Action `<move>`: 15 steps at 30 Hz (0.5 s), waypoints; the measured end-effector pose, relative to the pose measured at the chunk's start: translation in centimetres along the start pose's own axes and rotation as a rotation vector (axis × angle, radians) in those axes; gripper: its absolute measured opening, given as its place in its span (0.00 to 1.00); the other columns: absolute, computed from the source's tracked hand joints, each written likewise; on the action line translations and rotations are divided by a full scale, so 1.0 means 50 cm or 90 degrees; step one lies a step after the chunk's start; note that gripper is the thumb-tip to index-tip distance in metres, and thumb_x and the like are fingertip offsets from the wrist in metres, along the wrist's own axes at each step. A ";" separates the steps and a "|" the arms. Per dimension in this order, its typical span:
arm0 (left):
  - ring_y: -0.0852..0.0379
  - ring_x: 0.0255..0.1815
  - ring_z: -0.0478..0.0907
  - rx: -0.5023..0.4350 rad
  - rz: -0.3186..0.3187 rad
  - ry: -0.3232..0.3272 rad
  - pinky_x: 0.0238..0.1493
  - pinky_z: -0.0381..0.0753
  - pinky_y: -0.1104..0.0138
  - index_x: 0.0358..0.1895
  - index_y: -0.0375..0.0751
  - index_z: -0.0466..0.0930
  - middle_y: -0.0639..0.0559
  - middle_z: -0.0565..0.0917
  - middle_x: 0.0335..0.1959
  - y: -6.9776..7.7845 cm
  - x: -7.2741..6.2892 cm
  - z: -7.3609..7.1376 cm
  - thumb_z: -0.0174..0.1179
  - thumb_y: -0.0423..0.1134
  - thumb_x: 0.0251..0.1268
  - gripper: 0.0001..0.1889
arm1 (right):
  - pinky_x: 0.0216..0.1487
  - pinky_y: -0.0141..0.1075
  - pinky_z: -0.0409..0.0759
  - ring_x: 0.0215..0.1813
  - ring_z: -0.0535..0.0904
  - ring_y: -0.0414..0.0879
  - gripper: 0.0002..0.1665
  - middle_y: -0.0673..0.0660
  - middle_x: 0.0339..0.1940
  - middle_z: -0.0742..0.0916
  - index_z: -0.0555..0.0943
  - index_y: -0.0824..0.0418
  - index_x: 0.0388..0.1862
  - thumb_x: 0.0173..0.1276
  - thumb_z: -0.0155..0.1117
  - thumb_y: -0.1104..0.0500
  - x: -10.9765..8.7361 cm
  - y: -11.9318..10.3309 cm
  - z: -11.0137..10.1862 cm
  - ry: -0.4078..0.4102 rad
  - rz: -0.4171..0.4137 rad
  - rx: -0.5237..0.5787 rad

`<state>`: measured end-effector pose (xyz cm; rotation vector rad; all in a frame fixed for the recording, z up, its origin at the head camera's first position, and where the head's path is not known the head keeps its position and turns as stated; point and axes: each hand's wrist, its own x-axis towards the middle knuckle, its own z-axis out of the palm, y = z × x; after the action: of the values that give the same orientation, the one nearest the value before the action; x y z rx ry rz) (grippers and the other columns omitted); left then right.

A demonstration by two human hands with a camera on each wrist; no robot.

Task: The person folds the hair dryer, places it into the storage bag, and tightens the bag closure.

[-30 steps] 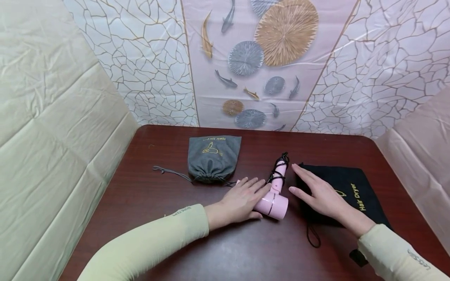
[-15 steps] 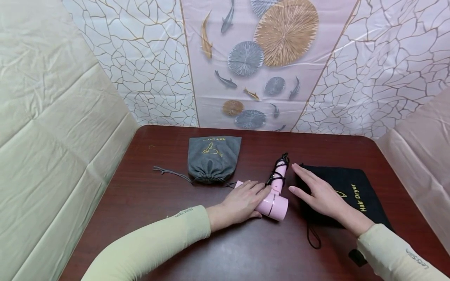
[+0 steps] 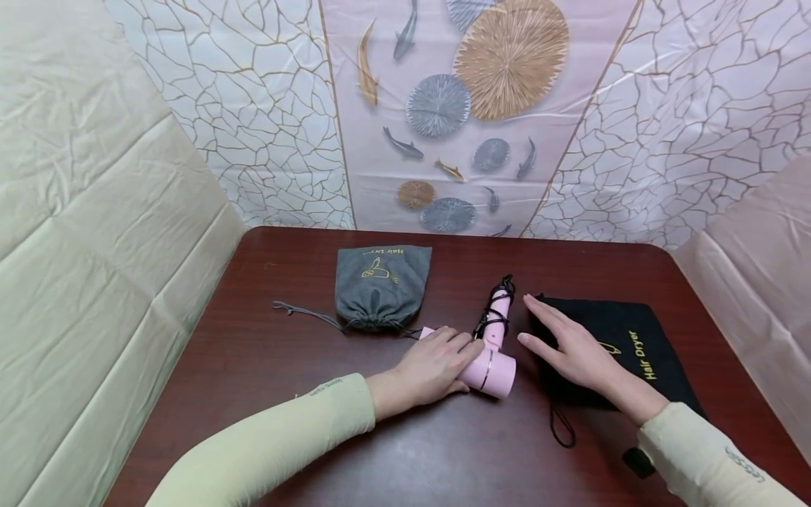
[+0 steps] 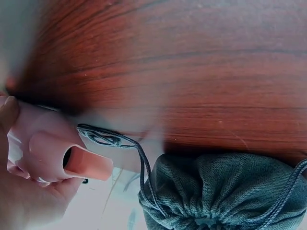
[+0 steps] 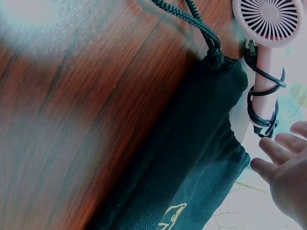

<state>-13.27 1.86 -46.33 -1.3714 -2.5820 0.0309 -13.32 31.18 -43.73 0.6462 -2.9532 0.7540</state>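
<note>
A pink hair dryer (image 3: 494, 373) lies on the table, its handle pointing toward the back and wound with its black cord. My left hand (image 3: 434, 362) grips the dryer's body from above, fingers over the far side and thumb on the near side. The nozzle (image 4: 88, 163) sticks out past that hand in the left wrist view. To the right, my right hand (image 3: 576, 352) lies over a black drawstring bag (image 3: 646, 352) printed "Hair Dryer", fingers extended and holding nothing. In the right wrist view the dryer's round vented end (image 5: 268, 14) shows beyond the bag.
A grey drawstring bag (image 3: 380, 292) with gold print sits behind the left hand, its cords spread to both sides. A small black item (image 3: 638, 462) lies near the right sleeve. The brown table (image 3: 285, 267) is bordered by fabric walls.
My left fingers have drawn in slightly over the dryer, and more of the nozzle end shows. The right hand stays over the black bag. The head view has shifted a little.
</note>
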 end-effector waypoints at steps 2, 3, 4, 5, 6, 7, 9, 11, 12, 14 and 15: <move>0.52 0.61 0.80 0.004 0.002 0.005 0.69 0.76 0.60 0.74 0.47 0.74 0.54 0.83 0.60 0.001 -0.004 -0.002 0.74 0.61 0.62 0.41 | 0.72 0.68 0.69 0.80 0.67 0.69 0.42 0.68 0.83 0.70 0.64 0.61 0.85 0.81 0.65 0.47 0.001 -0.001 0.001 -0.001 0.004 0.012; 0.52 0.61 0.80 0.004 0.004 0.008 0.70 0.76 0.60 0.73 0.47 0.74 0.54 0.83 0.59 0.002 -0.006 -0.003 0.74 0.61 0.61 0.41 | 0.72 0.68 0.69 0.80 0.67 0.69 0.42 0.68 0.82 0.70 0.63 0.61 0.85 0.81 0.64 0.47 0.002 -0.002 0.001 -0.003 0.007 0.021; 0.52 0.61 0.80 0.004 0.007 0.011 0.70 0.75 0.60 0.73 0.47 0.74 0.54 0.83 0.59 0.002 -0.007 -0.004 0.74 0.61 0.61 0.41 | 0.72 0.68 0.69 0.80 0.66 0.69 0.42 0.68 0.82 0.70 0.63 0.61 0.86 0.81 0.64 0.47 0.003 -0.004 0.001 -0.005 0.010 0.030; 0.52 0.61 0.80 0.003 0.011 0.013 0.71 0.75 0.60 0.73 0.47 0.74 0.54 0.82 0.59 0.002 -0.009 -0.006 0.74 0.61 0.61 0.40 | 0.72 0.69 0.68 0.80 0.66 0.70 0.42 0.69 0.82 0.70 0.62 0.61 0.86 0.82 0.64 0.47 0.004 -0.005 0.001 -0.007 0.014 0.040; 0.52 0.61 0.79 0.003 0.015 0.016 0.71 0.74 0.60 0.73 0.47 0.74 0.54 0.82 0.59 0.002 -0.011 -0.007 0.74 0.61 0.61 0.40 | 0.72 0.69 0.68 0.80 0.66 0.70 0.42 0.69 0.82 0.69 0.62 0.61 0.86 0.82 0.63 0.48 0.006 -0.007 0.002 -0.007 0.017 0.049; 0.52 0.61 0.79 0.000 0.018 0.019 0.72 0.74 0.60 0.73 0.47 0.74 0.54 0.82 0.59 0.001 -0.013 -0.010 0.74 0.61 0.61 0.40 | 0.73 0.69 0.68 0.81 0.65 0.70 0.42 0.69 0.83 0.69 0.61 0.62 0.87 0.82 0.63 0.48 0.007 -0.009 0.002 -0.006 0.021 0.059; 0.52 0.62 0.79 -0.003 0.020 0.031 0.73 0.73 0.60 0.73 0.47 0.74 0.54 0.82 0.60 -0.001 -0.018 -0.016 0.74 0.61 0.61 0.40 | 0.73 0.69 0.67 0.80 0.66 0.70 0.43 0.69 0.84 0.67 0.59 0.61 0.87 0.83 0.61 0.48 0.011 -0.013 0.004 -0.006 0.035 0.077; 0.51 0.63 0.79 -0.007 0.021 0.044 0.74 0.73 0.59 0.73 0.46 0.73 0.53 0.82 0.61 -0.004 -0.022 -0.022 0.74 0.60 0.62 0.40 | 0.75 0.66 0.68 0.80 0.67 0.69 0.44 0.67 0.86 0.64 0.56 0.61 0.88 0.84 0.60 0.47 0.015 -0.018 0.006 -0.008 0.050 0.099; 0.51 0.64 0.78 -0.011 0.019 0.051 0.75 0.72 0.58 0.74 0.46 0.73 0.53 0.82 0.61 -0.006 -0.025 -0.025 0.74 0.60 0.63 0.40 | 0.76 0.63 0.68 0.80 0.67 0.68 0.44 0.66 0.86 0.63 0.55 0.61 0.89 0.84 0.59 0.47 0.017 -0.021 0.007 -0.010 0.059 0.108; 0.50 0.65 0.78 -0.018 0.017 0.062 0.76 0.72 0.57 0.74 0.46 0.73 0.52 0.82 0.62 -0.010 -0.031 -0.032 0.74 0.59 0.63 0.40 | 0.77 0.53 0.69 0.80 0.68 0.66 0.45 0.64 0.87 0.61 0.52 0.60 0.89 0.85 0.58 0.46 0.020 -0.028 0.009 -0.018 0.075 0.130; 0.51 0.66 0.77 -0.023 0.015 0.062 0.77 0.71 0.57 0.75 0.46 0.73 0.52 0.81 0.63 -0.012 -0.035 -0.035 0.74 0.59 0.63 0.40 | 0.77 0.48 0.69 0.81 0.67 0.66 0.46 0.63 0.88 0.61 0.50 0.60 0.90 0.85 0.58 0.46 0.021 -0.031 0.010 -0.024 0.081 0.145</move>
<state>-12.48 -0.05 -44.85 -1.3797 -2.4976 -0.0770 -13.62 29.30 -43.34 0.4882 -2.9913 1.1131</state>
